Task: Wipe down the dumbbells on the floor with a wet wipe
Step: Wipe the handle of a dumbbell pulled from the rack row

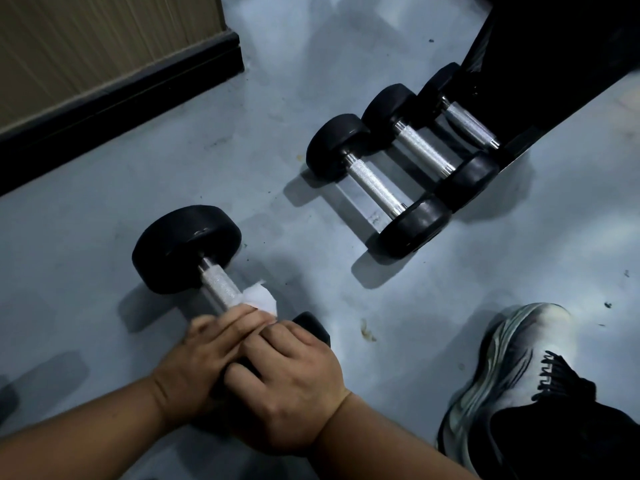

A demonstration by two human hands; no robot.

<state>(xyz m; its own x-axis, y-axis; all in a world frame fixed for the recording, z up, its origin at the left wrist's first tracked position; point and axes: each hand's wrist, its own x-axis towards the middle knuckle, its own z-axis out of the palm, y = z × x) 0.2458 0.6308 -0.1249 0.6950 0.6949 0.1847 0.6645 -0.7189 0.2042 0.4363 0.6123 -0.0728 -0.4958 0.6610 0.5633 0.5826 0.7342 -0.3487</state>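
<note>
A black dumbbell (187, 249) with a knurled steel handle lies on the grey floor in front of me. My left hand (207, 351) is closed over the near part of the handle, and a white wet wipe (260, 298) sticks out beyond its fingers. Over the dumbbell's near head rests my right hand (287, 386), gripping it; only a corner of that head shows. Three more black dumbbells lie side by side to the upper right: the closest (375, 183), a middle one (426, 150) and a far one (467, 123).
A black piece of gym equipment (554, 64) stands at the top right, against the far dumbbell. A wall with a black baseboard (121, 95) runs along the upper left. My shoe (512, 372) rests on the floor at the lower right.
</note>
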